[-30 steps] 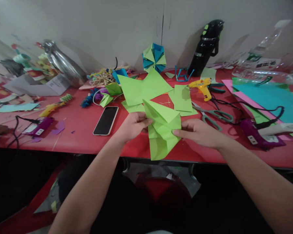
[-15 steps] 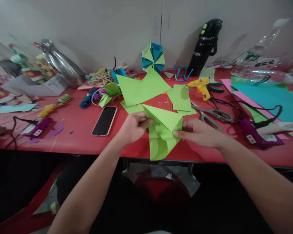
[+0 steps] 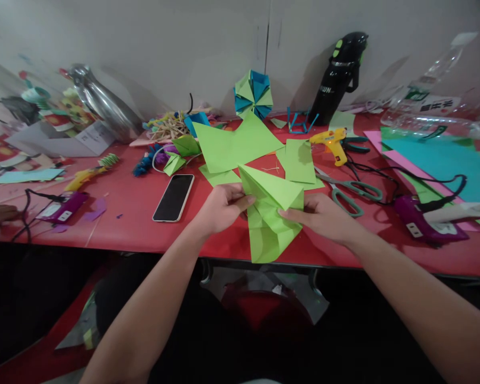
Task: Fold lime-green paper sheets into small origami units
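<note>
A creased, partly folded sheet of green paper is held between my two hands at the table's front edge, its lower end hanging toward me. My left hand pinches its left side, thumb on top. On the right side, my right hand grips the sheet with the thumb pressed over a fold and the fingers behind it. A pointed flap stands up at the top. Just beyond lie a larger green sheet and smaller green pieces.
Grey-handled scissors and a yellow glue gun lie to the right, cords trailing to a purple power strip. A phone rests left. Behind stand a paper ball and a black bottle. Another person's hand is far left.
My right thumb has slid slightly left and inward over the fold, and the flap's right edge sits a little differently. The whole view has shifted slightly. Both hands keep hold of the paper.
</note>
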`<state>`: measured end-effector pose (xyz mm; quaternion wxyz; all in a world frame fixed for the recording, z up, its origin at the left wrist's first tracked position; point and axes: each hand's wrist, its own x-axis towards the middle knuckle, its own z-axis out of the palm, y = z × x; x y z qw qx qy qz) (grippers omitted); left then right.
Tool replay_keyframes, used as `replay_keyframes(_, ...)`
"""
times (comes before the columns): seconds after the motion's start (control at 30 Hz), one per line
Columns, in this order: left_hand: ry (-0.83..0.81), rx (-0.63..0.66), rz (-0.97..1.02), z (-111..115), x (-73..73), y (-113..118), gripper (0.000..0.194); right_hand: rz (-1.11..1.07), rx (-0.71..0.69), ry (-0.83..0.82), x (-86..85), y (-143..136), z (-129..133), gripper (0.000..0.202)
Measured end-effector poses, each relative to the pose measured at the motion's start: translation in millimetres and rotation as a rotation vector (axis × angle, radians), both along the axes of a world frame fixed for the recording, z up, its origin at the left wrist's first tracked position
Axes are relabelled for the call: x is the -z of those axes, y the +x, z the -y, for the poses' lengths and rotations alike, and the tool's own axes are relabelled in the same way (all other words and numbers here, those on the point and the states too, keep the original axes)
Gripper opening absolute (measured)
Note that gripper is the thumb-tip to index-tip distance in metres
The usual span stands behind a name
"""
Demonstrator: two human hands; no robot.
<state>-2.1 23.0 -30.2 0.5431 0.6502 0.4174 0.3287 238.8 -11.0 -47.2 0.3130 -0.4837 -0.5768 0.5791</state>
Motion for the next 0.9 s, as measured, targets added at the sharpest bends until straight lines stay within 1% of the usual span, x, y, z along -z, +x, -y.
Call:
replay_keyframes(0.07,-0.027,-0.006,0.026,0.2,0.1,1.6,0.025,0.045,0.055,0.003,-0.2,-2.9,1.0,0.035)
replay_keyframes(0.17,-0.047,-0.007,0.046,0.6,1.5,3.4,0.025,0.082,0.063,0.046,0.8,-4.2,1.3,0.037)
replay_keyframes(0.3,-0.049,-0.047,0.041,0.0,2.5,3.1,0.018,0.143,0.024,0.086,2.2,-0.6,-0.1,0.035)
replay_keyframes(0.37,-0.070,-0.033,0.041,-0.7,1.7,2.3,0.019,0.143,-0.006,0.082,1.5,1.7,-0.5,0.035)
replay_keyframes(0.5,-0.102,-0.025,0.057,-2.5,-0.6,0.4,0.025,0.083,-0.134,0.091,-1.0,4.8,-0.6,0.034)
replay_keyframes(0.53,-0.113,-0.020,0.057,-2.9,-1.0,0.0,0.026,0.083,-0.139,0.094,-1.2,5.0,-0.6,0.033)
replay_keyframes(0.7,-0.167,0.018,0.063,-2.7,-1.8,-0.7,0.030,0.020,-0.052,0.033,-0.4,2.2,0.6,0.033)
replay_keyframes(0.83,-0.156,-0.008,0.081,-1.0,0.4,1.5,0.031,-0.056,0.053,-0.042,0.3,-1.6,2.4,0.030)
replay_keyframes(0.9,-0.144,0.000,0.117,-0.8,3.0,2.5,0.033,-0.128,0.074,-0.080,1.2,-2.3,2.6,0.029)
